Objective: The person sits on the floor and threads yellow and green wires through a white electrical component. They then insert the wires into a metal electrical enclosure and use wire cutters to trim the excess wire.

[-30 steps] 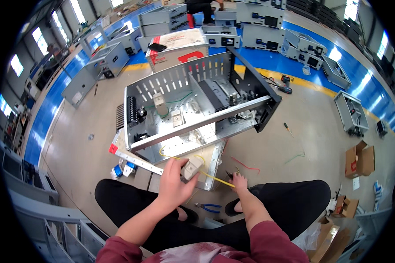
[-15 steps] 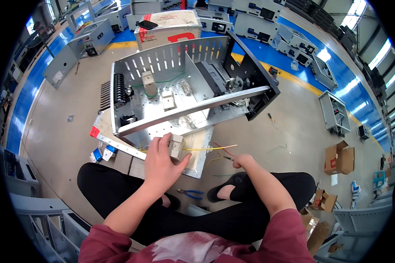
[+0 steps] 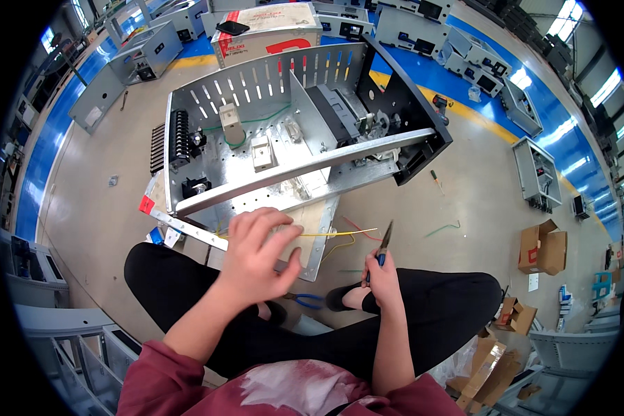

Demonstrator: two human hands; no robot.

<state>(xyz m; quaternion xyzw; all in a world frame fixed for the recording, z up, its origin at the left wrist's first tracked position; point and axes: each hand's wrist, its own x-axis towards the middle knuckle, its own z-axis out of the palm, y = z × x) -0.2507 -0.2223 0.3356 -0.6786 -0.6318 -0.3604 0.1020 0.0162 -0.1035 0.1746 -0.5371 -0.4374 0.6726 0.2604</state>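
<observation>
The left hand [image 3: 256, 260] is gripping a yellow wire [image 3: 333, 234] before the metal enclosure [image 3: 284, 139]; the right hand [image 3: 381, 277] is clutching pliers [image 3: 383, 246]

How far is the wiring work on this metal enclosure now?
Already done, it seems: green wires and small parts sit mounted inside the metal enclosure. In hand: the left hand holds a yellow wire at the enclosure's front edge, and the right hand grips a blue-handled tool. Probably left: loose wire pieces lie on the floor; the yellow wire's end is free.
</observation>
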